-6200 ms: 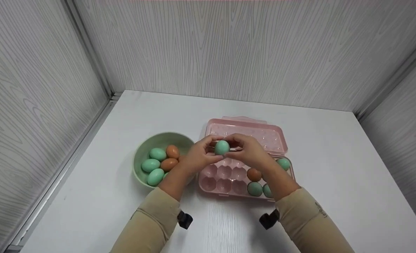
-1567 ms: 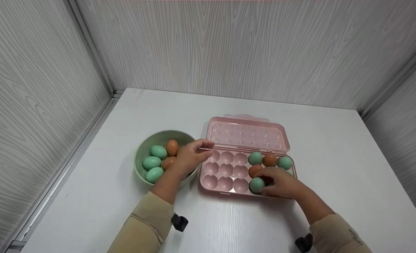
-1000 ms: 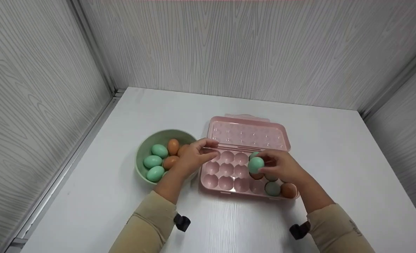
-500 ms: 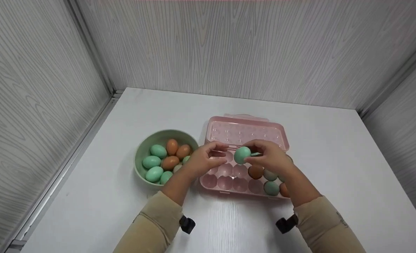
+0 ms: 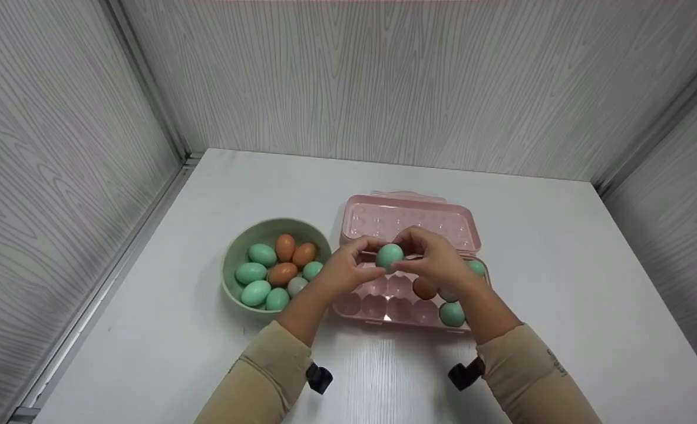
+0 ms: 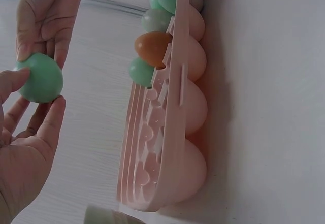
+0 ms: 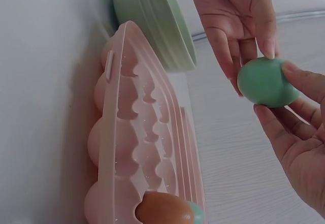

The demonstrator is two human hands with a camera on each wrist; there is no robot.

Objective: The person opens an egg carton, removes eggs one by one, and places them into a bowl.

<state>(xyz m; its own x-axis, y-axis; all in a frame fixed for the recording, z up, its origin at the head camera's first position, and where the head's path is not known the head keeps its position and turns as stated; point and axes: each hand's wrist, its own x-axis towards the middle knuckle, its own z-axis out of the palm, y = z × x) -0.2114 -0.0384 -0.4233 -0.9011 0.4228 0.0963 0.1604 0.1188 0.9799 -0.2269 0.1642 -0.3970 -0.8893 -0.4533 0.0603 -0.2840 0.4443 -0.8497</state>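
Note:
A green egg (image 5: 389,258) is held up above the pink egg tray (image 5: 374,307). Fingers and thumb of my left hand (image 5: 346,270) pinch it from the left. On the other side my right hand (image 5: 436,262) grips the same egg between thumb and fingers. The left wrist view shows the egg (image 6: 43,79) well apart from the tray (image 6: 175,132) and touched by both hands. Orange and green eggs sit in the tray's right part, some hidden behind my right arm; cups farther left hold no eggs. In the right wrist view an orange egg (image 7: 165,209) sits in its cup.
A pale green bowl (image 5: 230,294) with several green and orange eggs and a greyish one (image 5: 297,287) stands left of the tray. The tray's lid (image 5: 410,218) lies folded back behind it. Wood-grained panels (image 5: 348,88) enclose the white table (image 5: 560,265) at the back and sides.
My right hand has lifted the green egg from the tray's front row and carried it leftward and up. My left hand, earlier holding nothing beside the bowl, has come to grip it too.

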